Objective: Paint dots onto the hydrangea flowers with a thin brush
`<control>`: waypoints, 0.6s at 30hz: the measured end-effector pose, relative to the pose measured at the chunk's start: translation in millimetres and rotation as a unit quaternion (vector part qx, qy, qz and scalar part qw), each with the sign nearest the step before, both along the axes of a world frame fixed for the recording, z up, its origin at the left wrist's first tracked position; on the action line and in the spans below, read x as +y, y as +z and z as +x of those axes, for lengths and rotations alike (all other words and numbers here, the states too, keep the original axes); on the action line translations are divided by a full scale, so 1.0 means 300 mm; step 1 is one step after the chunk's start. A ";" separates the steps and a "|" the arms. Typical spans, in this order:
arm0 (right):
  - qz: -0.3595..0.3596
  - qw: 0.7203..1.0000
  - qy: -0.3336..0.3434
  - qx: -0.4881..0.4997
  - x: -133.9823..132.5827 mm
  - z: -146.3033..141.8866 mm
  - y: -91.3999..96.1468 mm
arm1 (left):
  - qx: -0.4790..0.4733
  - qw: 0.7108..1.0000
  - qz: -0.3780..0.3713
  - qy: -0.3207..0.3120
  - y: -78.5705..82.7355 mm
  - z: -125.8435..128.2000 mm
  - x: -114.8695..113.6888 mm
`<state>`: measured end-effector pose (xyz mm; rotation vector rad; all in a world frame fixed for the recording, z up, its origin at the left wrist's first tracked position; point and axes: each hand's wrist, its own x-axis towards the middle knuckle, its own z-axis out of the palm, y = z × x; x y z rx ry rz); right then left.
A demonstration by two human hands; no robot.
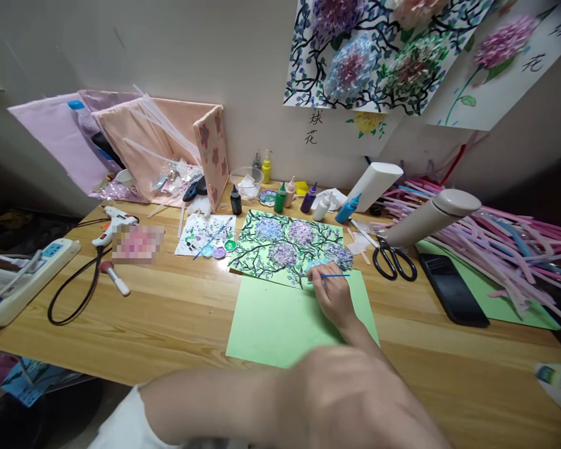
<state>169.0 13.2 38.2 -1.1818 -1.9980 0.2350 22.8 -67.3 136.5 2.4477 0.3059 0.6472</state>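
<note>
My right hand [331,293] is closed in a pinch around a thin blue-handled paintbrush [340,275]. It rests at the lower right of a painted flower picture [243,252], beside a light blue bloom. Black branches, small leaves and several round, ruffled blooms in blue, pink and purple cover the picture. A light green sheet [271,324] lies partly beneath it. Close to the camera, my left hand [346,393] is blurred at the bottom, in front of my right forearm; its fingers cannot be made out.
Paint bottles, such as a green one [280,198], stand behind the picture. A paint-smeared paper [191,232] lies to its left. Scissors [388,259], a phone [451,287] and a tilted tumbler [425,218] are right. A glue gun [115,223] and power strip [32,284] are left.
</note>
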 end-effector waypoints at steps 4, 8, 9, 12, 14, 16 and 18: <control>-0.013 1.000 -0.009 0.004 0.004 -0.002 -0.001 | 0.092 0.989 0.096 0.062 -0.199 -0.057 0.119; -0.016 1.000 -0.003 -0.003 0.005 0.000 0.001 | 0.125 0.983 0.114 0.075 -0.374 -0.077 0.167; -0.016 1.000 -0.002 0.000 0.003 0.002 0.003 | 0.129 0.982 0.115 0.078 -0.396 -0.077 0.170; -0.003 0.999 -0.012 0.030 -0.008 -0.008 0.020 | 0.140 0.979 0.113 0.092 -0.419 -0.079 0.171; 0.003 0.998 -0.014 0.057 -0.014 -0.041 0.046 | 0.147 0.978 0.108 0.101 -0.418 -0.083 0.172; -0.007 0.997 0.017 0.076 -0.011 -0.106 0.082 | 0.156 0.977 0.103 0.107 -0.419 -0.086 0.175; -0.036 0.993 0.073 0.084 0.008 -0.200 0.120 | 0.164 0.975 0.097 0.111 -0.424 -0.086 0.178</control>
